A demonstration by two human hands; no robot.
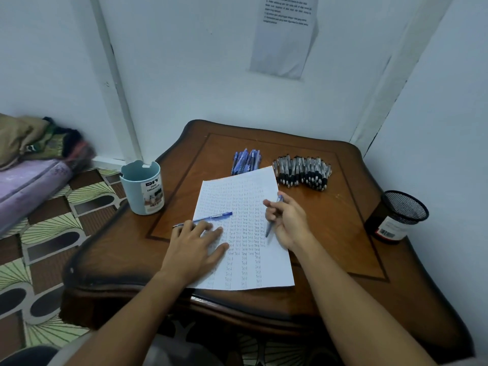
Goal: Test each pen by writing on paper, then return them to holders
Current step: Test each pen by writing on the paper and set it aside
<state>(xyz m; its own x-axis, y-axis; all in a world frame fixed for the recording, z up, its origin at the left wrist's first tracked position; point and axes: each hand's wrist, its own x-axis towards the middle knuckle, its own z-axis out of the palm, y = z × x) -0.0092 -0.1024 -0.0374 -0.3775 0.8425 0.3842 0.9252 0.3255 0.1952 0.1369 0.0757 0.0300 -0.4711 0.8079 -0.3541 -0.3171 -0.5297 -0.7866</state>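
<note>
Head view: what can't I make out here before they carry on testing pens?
- Pen tip: the right hand grips it; contact with the paper is unclear.
- Light blue holder and black mesh holder: walls hide their contents.
- Wall notice: text too small, top cropped.

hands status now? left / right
Left hand: open, fingers flat on the paper, next to a loose blue pen.
Right hand: holding a pen, tip at the paper.
</note>
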